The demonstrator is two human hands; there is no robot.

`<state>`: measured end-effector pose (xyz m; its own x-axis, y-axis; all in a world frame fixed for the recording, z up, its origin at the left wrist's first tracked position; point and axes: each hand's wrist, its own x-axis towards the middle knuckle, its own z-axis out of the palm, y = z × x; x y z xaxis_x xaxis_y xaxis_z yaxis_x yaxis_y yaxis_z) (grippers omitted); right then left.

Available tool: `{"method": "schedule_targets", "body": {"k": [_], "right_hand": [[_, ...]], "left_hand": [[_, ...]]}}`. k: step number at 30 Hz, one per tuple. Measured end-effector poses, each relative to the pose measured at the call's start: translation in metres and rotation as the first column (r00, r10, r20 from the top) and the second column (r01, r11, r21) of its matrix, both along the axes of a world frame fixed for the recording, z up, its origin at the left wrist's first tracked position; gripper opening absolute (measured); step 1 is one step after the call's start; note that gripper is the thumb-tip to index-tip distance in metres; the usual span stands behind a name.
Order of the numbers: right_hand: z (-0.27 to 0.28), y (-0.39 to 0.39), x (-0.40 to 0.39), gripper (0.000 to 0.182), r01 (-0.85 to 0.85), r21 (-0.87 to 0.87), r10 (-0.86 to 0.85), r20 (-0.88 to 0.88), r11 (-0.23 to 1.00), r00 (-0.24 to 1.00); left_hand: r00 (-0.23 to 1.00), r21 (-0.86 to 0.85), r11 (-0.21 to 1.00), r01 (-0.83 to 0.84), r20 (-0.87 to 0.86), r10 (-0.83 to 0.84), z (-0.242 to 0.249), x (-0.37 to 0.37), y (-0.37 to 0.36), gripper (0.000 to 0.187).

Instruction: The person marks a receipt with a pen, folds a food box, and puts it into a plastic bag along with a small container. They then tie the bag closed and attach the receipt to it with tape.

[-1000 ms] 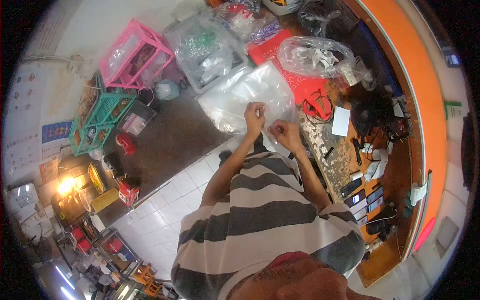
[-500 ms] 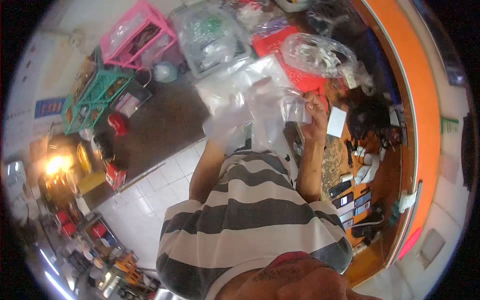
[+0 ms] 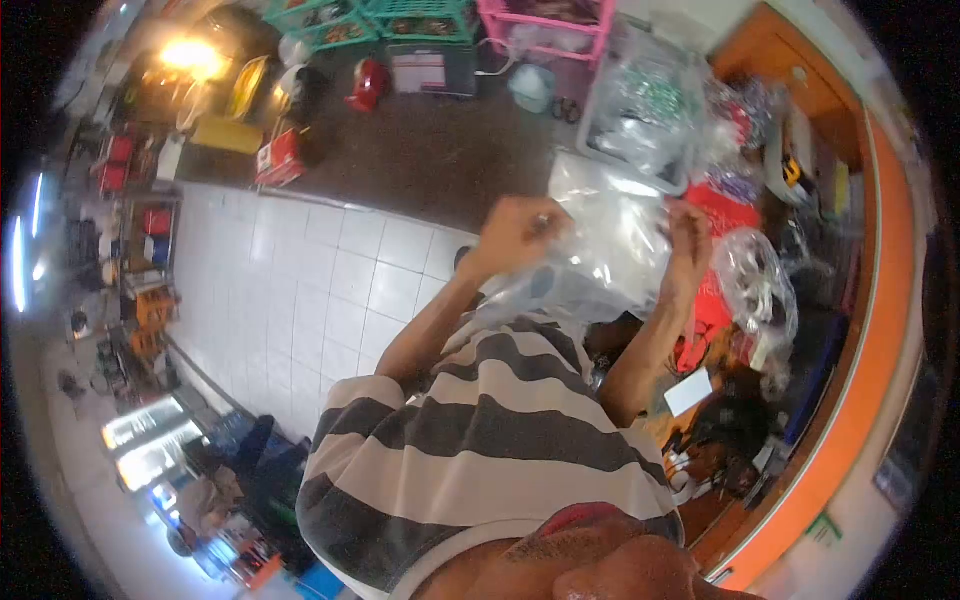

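Note:
A clear plastic bag (image 3: 545, 285) hangs in front of my striped shirt, stretched between my hands. My left hand (image 3: 520, 235) is slightly blurred, with fingers curled at the bag's left side. At the other side, my right hand (image 3: 688, 240) pinches the bag's edge with its fingers closed. Just beyond the hands lies a flat pile of clear plastic bags (image 3: 605, 195) on the dark counter. The pile and the held bag overlap in view, so their border is hard to make out.
A clear bin (image 3: 640, 120) of wrapped items stands beyond the pile. Near it are scissors (image 3: 566, 109), a light-blue container (image 3: 531, 88), a pink rack (image 3: 545, 20) and green baskets (image 3: 420, 18). Right of my hand lie red bags (image 3: 712, 300) and a filled plastic bag (image 3: 757, 285).
My view and body have turned left, so the counter and floor shift across the picture. My left hand has come out from behind the plastic; the bag is now lower between both hands.

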<state>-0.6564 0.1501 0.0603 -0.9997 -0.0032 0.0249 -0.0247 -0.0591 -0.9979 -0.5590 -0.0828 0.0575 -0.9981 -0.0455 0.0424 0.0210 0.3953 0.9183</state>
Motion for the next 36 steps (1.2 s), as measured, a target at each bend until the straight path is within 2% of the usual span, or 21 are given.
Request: {"method": "schedule_targets", "body": {"k": [1,3,4,6,8,11,13,15,17,19,21,22,25,26,28,29,30,31,32,34,36], "right_hand": [[-0.005,-0.013,-0.007,0.01,0.168,0.271,-0.107,-0.225,0.948,0.968],[0.001,-0.041,-0.001,0.008,0.099,0.229,-0.033,-0.276,0.968,0.96],[0.007,-0.059,0.01,0.008,0.056,0.197,0.009,-0.318,0.979,0.948],[0.011,-0.102,0.039,0.011,-0.321,0.178,0.353,-0.198,0.93,0.914],[0.011,-0.154,0.07,0.019,-0.554,0.231,0.577,-0.041,0.8,0.816],[-0.028,-0.217,0.099,0.02,-0.618,0.297,0.656,-0.039,0.728,0.754],[-0.056,-0.249,0.113,0.019,-0.747,0.006,0.745,0.066,0.665,0.664],[-0.077,-0.27,0.119,0.017,-0.724,0.114,0.719,0.085,0.681,0.69],[-0.088,-0.287,0.125,0.013,-0.533,0.29,0.586,-0.138,0.795,0.799],[-0.067,-0.299,0.122,0.009,-0.235,0.544,0.428,-0.261,0.806,0.865],[-0.074,-0.302,0.117,0.008,-0.072,0.568,0.337,-0.377,0.82,0.863],[-0.074,-0.309,0.119,0.006,0.087,0.564,0.247,-0.489,0.821,0.836],[-0.068,-0.326,0.141,0.004,-0.037,0.519,0.223,-0.301,0.854,0.927],[-0.069,-0.333,0.147,0.007,-0.004,0.54,0.24,-0.366,0.841,0.899],[-0.074,-0.343,0.159,0.008,-0.049,0.485,0.211,-0.286,0.873,0.935],[-0.078,-0.348,0.163,0.009,-0.085,0.411,0.184,-0.207,0.908,0.961],[-0.082,-0.35,0.166,0.01,-0.079,0.431,0.169,-0.173,0.899,0.97],[-0.087,-0.352,0.168,0.01,-0.07,0.432,0.16,-0.175,0.899,0.971],[-0.094,-0.353,0.17,0.011,-0.057,0.46,0.166,-0.202,0.886,0.965],[-0.103,-0.353,0.173,0.012,-0.058,0.516,0.17,-0.172,0.854,0.97],[-0.119,-0.362,0.162,0.015,-0.122,0.371,0.197,-0.17,0.921,0.966]], "left_hand": [[1.0,-0.005,1.0,-0.028,-0.004,0.028,-0.01,0.008,-0.021,0.011],[0.918,-0.049,0.917,-0.395,-0.063,0.392,-0.026,0.021,-0.059,0.012],[0.909,-0.051,0.909,-0.414,-0.07,0.41,-0.025,0.029,-0.073,0.012],[0.823,0.245,0.786,-0.568,0.171,0.541,-0.023,0.049,-0.093,0.009],[0.813,0.36,0.73,-0.581,0.232,0.533,-0.036,0.068,-0.107,0.009],[0.826,0.71,0.439,-0.552,0.393,0.403,-0.066,0.1,-0.117,0.026],[0.873,0.859,0.19,-0.476,0.435,0.221,-0.09,0.116,-0.135,0.029],[0.827,0.839,0.094,-0.536,0.5,0.257,-0.092,0.129,-0.15,0.024],[0.767,0.8,-0.013,-0.599,0.579,0.276,-0.097,0.152,-0.172,0.019],[0.723,0.697,0.376,-0.611,0.298,0.623,-0.11,0.178,-0.211,0.011],[0.56,0.656,0.359,-0.664,0.117,0.82,-0.114,0.199,-0.246,0.033],[0.446,0.683,0.208,-0.7,0.191,0.875,-0.113,0.207,-0.266,0.038],[0.467,0.736,-0.011,-0.677,0.441,0.767,-0.098,0.22,-0.301,0.022],[0.47,0.734,-0.013,-0.679,0.449,0.76,-0.11,0.222,-0.316,0.022],[0.671,0.815,-0.366,-0.449,0.578,0.464,-0.138,0.231,-0.351,0.012],[0.674,0.814,-0.363,-0.454,0.58,0.458,-0.146,0.238,-0.36,0.012],[0.714,0.865,-0.247,-0.436,0.5,0.489,-0.141,0.24,-0.368,0.004],[0.753,0.903,-0.13,-0.41,0.415,0.51,-0.138,0.239,-0.372,0.017],[0.757,0.902,-0.132,-0.41,0.418,0.502,-0.137,0.236,-0.373,0.017],[0.429,0.565,0.194,-0.802,0.32,0.845,-0.102,0.216,-0.361,0.018],[0.464,0.504,0.282,-0.816,0.282,0.84,-0.094,0.201,-0.353,0.015]]}}
